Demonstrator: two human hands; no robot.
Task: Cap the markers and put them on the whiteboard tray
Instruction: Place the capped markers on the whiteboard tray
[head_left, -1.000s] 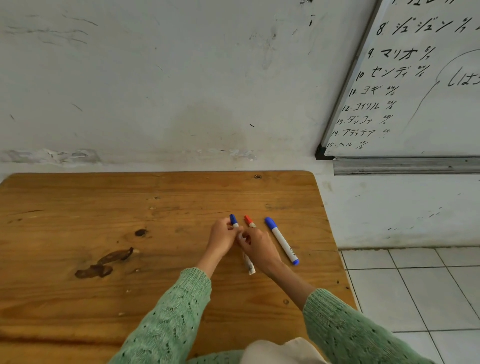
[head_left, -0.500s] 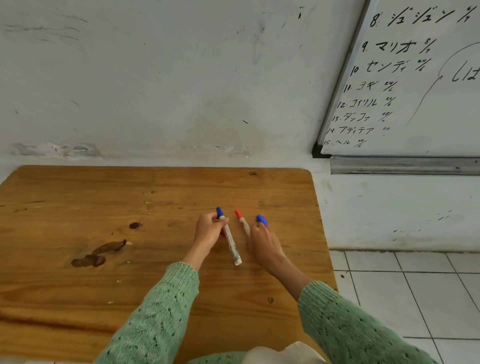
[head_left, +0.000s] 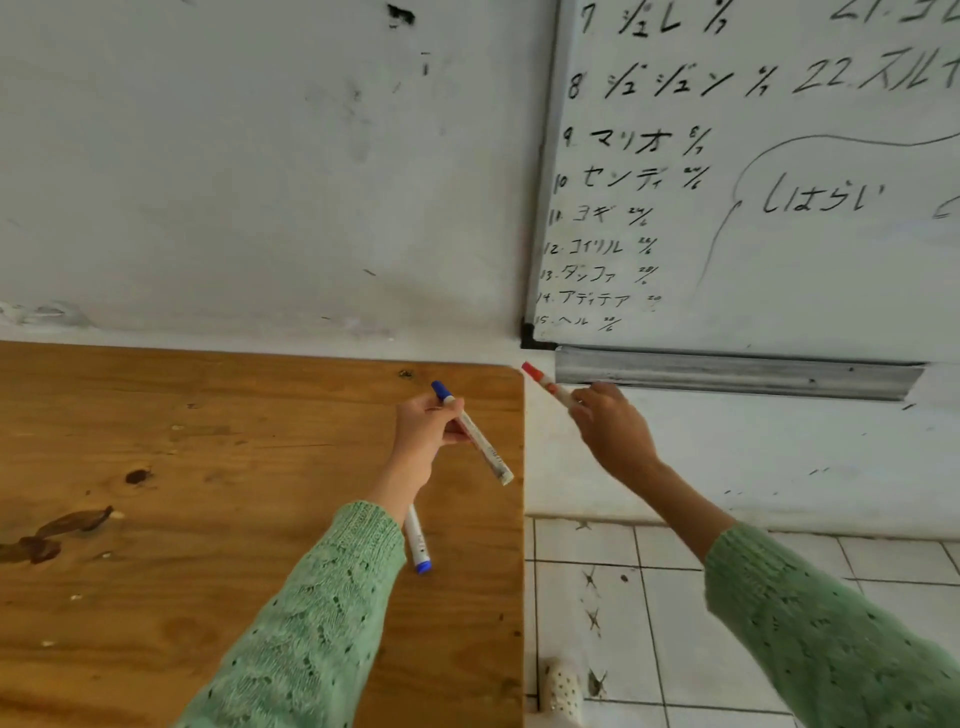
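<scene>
Head view: left hand (head_left: 422, 434) clamped on a blue-capped marker (head_left: 471, 434), raised above the table's right part, cap up and away, tail end slanting down toward the right edge. Right hand (head_left: 613, 428) out past that edge, fingers closed round a red-capped marker (head_left: 546, 385), red tip aimed up-left, just beside the left end of the whiteboard tray (head_left: 727, 375), not on it. Hands well apart, table edge between them. Third marker (head_left: 417, 540) lying flat on the wooden table (head_left: 208, 467), blue end toward the viewer, upper part tucked behind the left wrist and sleeve.

Open air between table edge and wall below the tray; nothing seen in the way of the right hand. Tray running rightward as a grey metal ledge, its top surface not visible from this angle. Whiteboard (head_left: 753, 182) above it, numbered handwritten lines down its left side, top and right cut off by the frame.

Table a worn brown slab, dark stains at left, rounded far corner near the board's black corner piece. Scuffed white wall (head_left: 260, 182) behind. White tiled floor (head_left: 649, 623) to the right, marked with small crosses. Green knitted sleeves (head_left: 311, 623) on both arms. Most of the red-capped marker's barrel hidden inside the right fist; a pale spotted object at the bottom edge, too cropped to identify.
</scene>
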